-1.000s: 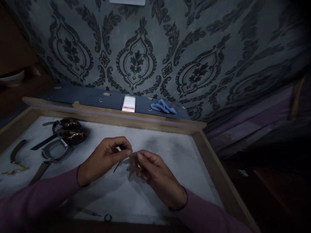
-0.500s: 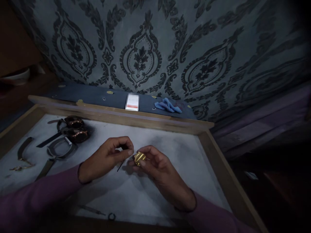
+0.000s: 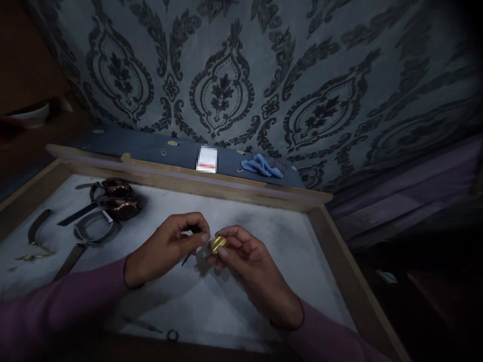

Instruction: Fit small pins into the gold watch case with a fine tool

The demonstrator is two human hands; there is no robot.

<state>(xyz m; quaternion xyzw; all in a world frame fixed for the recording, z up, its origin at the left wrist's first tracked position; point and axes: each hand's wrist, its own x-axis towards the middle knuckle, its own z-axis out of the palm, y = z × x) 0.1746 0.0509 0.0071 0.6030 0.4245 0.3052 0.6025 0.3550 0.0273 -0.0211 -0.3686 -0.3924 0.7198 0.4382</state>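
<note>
A small, shiny gold watch case is held between the thumb and fingers of my right hand. My left hand is closed in a pinch just left of the case. From beneath its fingers sticks a thin dark rod, pointing down toward the white surface; its upper part is hidden. The left fingertips are close to the case's edge, and I cannot tell whether they touch it. Both hands are above the white tray bottom.
Wooden rims border the white work surface. At left lie dark watches, a grey strap loop and a strap with a gold piece. A thin tool and black ring lie in front. Behind is a blue cloth.
The view has shifted slightly. The gold watch case is turned a little in my right fingers, and less of the dark rod shows below my left hand.
</note>
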